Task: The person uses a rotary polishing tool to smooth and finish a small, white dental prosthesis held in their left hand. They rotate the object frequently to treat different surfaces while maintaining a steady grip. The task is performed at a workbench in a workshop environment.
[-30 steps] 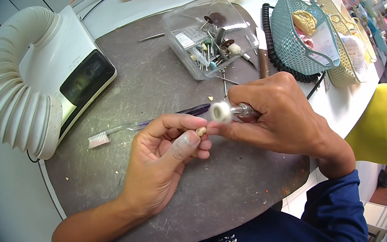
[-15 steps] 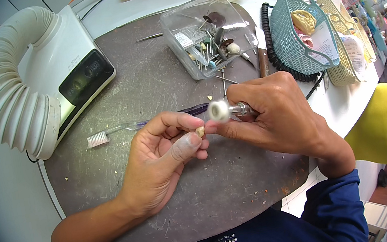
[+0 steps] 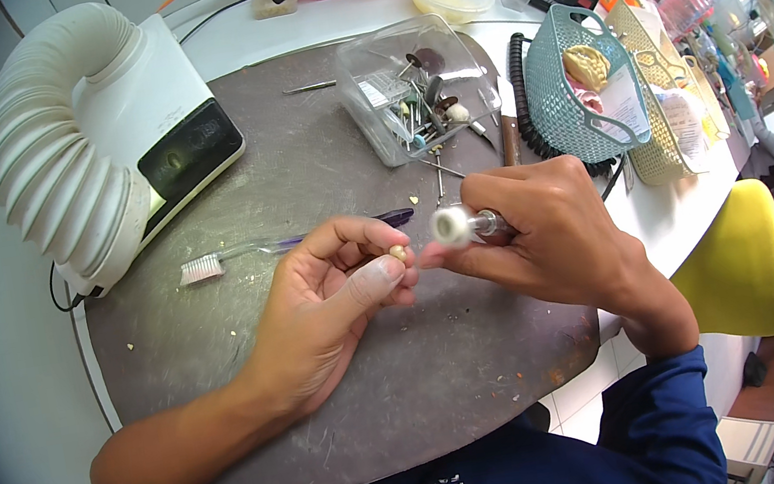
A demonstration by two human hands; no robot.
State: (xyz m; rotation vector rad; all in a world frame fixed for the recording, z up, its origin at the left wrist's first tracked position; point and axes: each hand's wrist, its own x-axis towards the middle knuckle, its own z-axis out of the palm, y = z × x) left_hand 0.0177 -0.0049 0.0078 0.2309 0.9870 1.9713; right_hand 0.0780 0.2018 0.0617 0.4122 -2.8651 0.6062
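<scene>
My left hand (image 3: 326, 302) pinches a small ivory dental crown (image 3: 398, 253) between thumb and fingertips; pale dust coats the thumb. In my right fist (image 3: 557, 230) is a metal rotary handpiece (image 3: 487, 223) tipped with a round white polishing wheel (image 3: 450, 225), its edge blurred. The wheel sits just right of the crown, apart from it. My right thumb reaches toward the left fingertips. Behind the hands a toothbrush (image 3: 252, 250) with a clear and purple handle lies on the grey work mat (image 3: 228, 389), partly hidden by my left hand.
A clear box (image 3: 380, 132) of burs and discs stands beyond my hands, with a knife (image 3: 509, 126) beside it. At left is a white dust extractor (image 3: 173, 104) with a ribbed hose (image 3: 41, 165). Baskets (image 3: 574, 80), a coiled cord (image 3: 528, 108) and a yellow chair (image 3: 730, 264) are at right.
The polishing wheel and right hand have shifted slightly away from the crown. The crown looks turned a little between my left fingers. The whole view has tilted up slightly.
</scene>
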